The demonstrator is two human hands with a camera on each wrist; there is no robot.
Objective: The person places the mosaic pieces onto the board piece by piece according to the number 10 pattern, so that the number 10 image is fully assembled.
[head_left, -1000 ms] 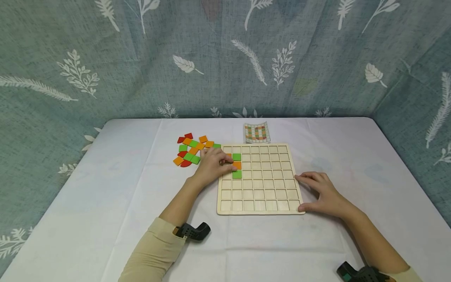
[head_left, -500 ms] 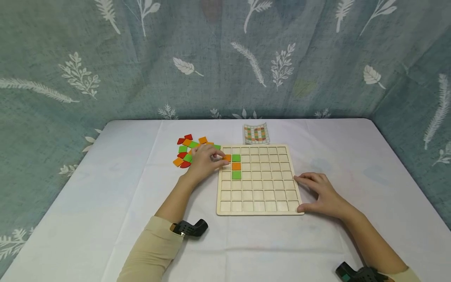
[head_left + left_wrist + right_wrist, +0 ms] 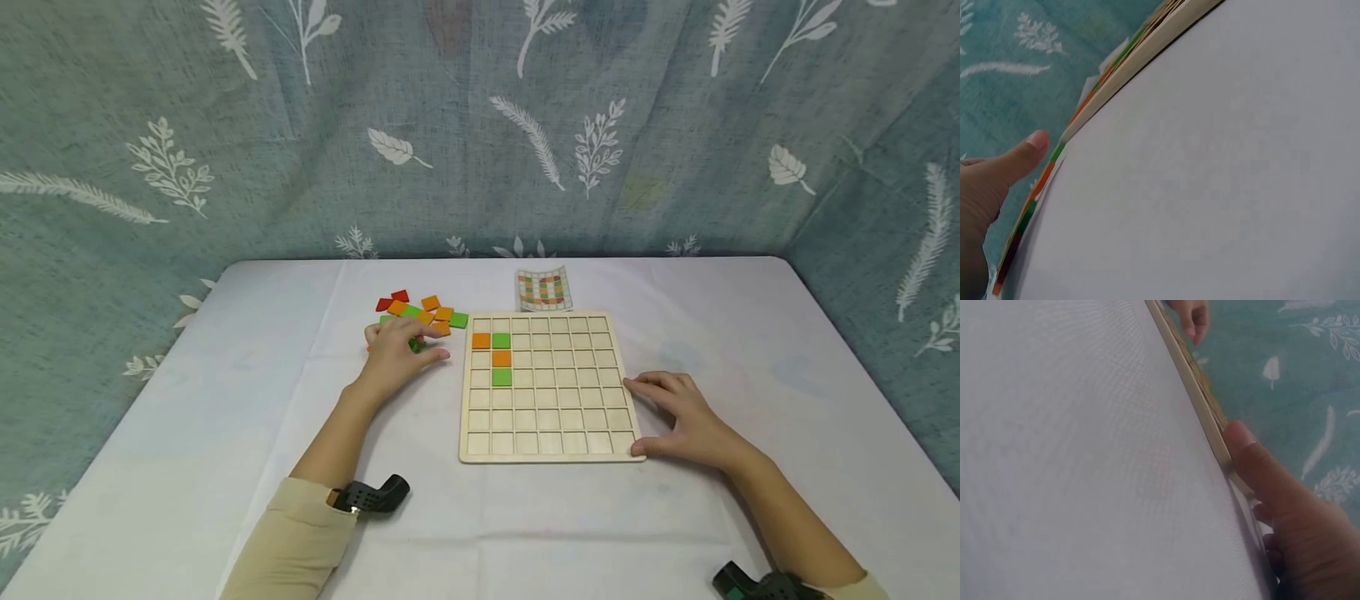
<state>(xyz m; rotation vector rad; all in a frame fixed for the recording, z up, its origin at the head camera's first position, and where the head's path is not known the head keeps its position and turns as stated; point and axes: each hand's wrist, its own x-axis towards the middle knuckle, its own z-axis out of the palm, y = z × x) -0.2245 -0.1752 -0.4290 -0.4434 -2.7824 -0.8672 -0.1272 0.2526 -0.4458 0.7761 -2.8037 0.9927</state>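
The card (image 3: 543, 290) beyond the board's far edge bears a printed grid of orange, green and red patches; any finer print is too small to read. A white cloth covers the desk (image 3: 172, 467), with fold creases running across it. Behind and at both sides hangs a blue-green curtain (image 3: 450, 179) patterned with pale leaves and sprigs. The wooden grid board (image 3: 558, 421) lies flat on the cloth, holding four tiles near its far left corner: two orange, two green. Loose tiles (image 3: 444, 314) in orange, green and red lie just left of it. The person's left hand (image 3: 397, 354) is over these, thumb and forefinger apart; whether it touches one cannot be told. The right hand (image 3: 686, 421), thumb and fingers spread, touches the board's right edge and near corner.
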